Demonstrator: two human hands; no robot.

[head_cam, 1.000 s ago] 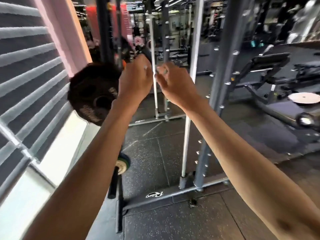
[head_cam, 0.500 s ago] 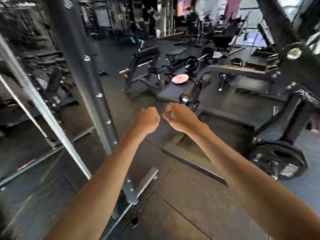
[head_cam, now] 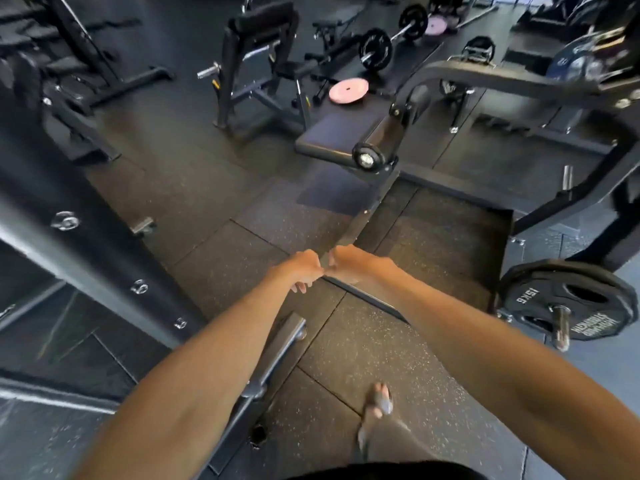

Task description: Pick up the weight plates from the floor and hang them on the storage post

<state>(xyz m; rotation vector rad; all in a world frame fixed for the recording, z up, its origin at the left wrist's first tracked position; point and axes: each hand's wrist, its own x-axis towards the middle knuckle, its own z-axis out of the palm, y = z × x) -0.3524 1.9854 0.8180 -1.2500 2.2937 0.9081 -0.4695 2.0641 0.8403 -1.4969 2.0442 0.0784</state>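
My left hand and my right hand are stretched out in front of me at mid-frame, fingers curled in, knuckles almost touching, with nothing in either. A pink weight plate lies flat on the far edge of a dark platform ahead. A black 15 kg plate hangs on a steel peg of the machine at the right. The plate and post from the earlier frames are out of view.
A grey rack upright with bolts rises at the left, and its base bar runs under my arms. A padded bench and a loaded barbell stand behind. A black machine arm crosses the right. My sandalled foot is below.
The view has swung right and down, away from the rack where a black plate hung by my hands. Both hands have dropped lower, still curled and empty.
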